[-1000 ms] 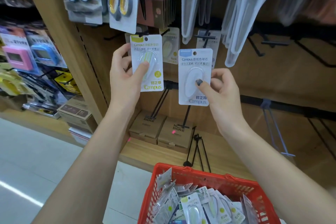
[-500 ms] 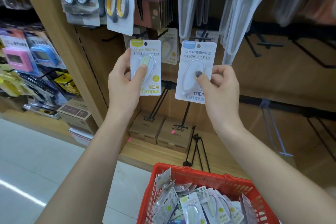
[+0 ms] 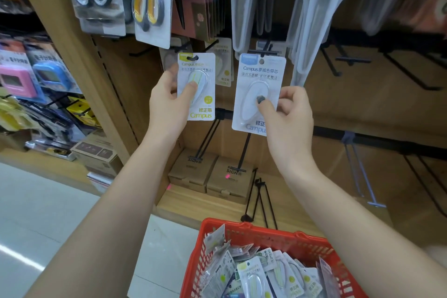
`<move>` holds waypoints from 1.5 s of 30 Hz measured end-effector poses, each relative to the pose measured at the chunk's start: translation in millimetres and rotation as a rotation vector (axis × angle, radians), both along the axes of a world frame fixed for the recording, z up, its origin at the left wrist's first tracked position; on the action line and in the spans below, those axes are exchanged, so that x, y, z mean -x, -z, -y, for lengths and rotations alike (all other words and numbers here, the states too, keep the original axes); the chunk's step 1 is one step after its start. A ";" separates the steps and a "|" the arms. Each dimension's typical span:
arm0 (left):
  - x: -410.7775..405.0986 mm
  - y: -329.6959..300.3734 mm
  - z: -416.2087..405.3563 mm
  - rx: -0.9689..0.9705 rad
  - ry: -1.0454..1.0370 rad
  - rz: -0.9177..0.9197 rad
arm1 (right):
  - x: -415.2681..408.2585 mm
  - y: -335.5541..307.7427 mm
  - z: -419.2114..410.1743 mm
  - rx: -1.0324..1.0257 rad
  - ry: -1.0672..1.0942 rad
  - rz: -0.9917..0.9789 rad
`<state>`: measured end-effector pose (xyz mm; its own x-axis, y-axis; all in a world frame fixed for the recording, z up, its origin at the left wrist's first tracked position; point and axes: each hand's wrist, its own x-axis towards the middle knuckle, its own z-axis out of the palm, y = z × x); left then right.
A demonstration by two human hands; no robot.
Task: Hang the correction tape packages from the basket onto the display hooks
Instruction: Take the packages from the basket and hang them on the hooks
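1. Head view: two correction tape packages are raised at the display hooks (image 3: 262, 52).
2. Left hand (image 3: 169, 101) pinches the green package (image 3: 196, 86) — its hole at a hook.
3. Right hand (image 3: 290, 123) grips the blue package (image 3: 258, 92).
4. Red basket (image 3: 244, 232) below — many more inside.

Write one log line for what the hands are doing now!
left hand: holds green package at hook | right hand: holds blue package | basket: more packages

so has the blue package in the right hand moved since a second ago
Yes. The blue package in the right hand has risen toward the hook: its top edge, earlier well below the hook's crossbar, now sits just beneath it.
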<state>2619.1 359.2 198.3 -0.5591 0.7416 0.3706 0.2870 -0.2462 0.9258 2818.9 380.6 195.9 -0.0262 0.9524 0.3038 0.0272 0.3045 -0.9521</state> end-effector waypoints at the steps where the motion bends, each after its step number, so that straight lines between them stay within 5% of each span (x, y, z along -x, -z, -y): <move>1: 1.6 0.6 -2.7 0.009 -0.007 -0.008 | -1.2 1.3 0.2 -0.008 0.004 0.007; 15: 9.8 13.9 -50.7 0.051 -0.038 -0.046 | 25.3 14.2 -75.8 0.242 0.064 -0.135; 30: 17.0 22.5 -150.0 0.239 -0.078 -0.203 | 32.3 19.2 -160.6 0.474 0.047 0.001; 38: 6.8 36.2 -124.9 0.309 -0.097 -0.114 | -4.3 45.0 -86.1 0.254 0.040 0.168; 45: -73.1 111.3 -5.3 0.219 -0.055 -0.197 | -65.5 116.6 27.4 0.069 0.091 0.053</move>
<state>2692.2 364.5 87.0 -0.5339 0.7867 0.3100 0.4735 -0.0256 0.8804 2884.3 353.2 79.2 0.0468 0.9701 0.2383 0.1026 0.2326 -0.9671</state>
